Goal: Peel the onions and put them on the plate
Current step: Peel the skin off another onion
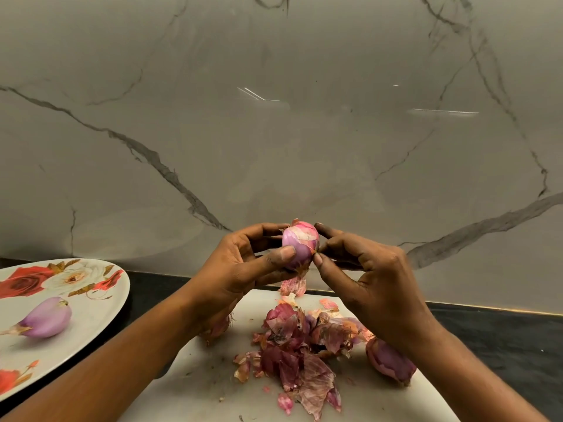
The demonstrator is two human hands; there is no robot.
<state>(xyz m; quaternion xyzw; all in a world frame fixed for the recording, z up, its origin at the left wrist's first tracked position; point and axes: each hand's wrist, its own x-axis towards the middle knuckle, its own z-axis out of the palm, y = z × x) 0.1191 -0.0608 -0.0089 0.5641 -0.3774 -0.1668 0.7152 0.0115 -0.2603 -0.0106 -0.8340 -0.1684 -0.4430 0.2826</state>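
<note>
Nearest, a heap of purple skins (300,351) lay on a white board (195,376) on the dark table (502,336), an unpeeled onion (388,359) beside it. Left, a peeled onion (47,318) rested on the floral plate (100,303). Above the board, the left hand (240,266) gripped a half-peeled onion (297,245) while the right hand (374,278) fingers pinched its loose skin, before the marble wall (274,132).

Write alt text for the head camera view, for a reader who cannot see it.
A left hand grips a half-peeled red onion above a white cutting board while the right hand pinches its skin. A pile of dry purple onion skins and an unpeeled red onion lie on the board; a peeled purple onion lies on the flowered white plate.
</note>
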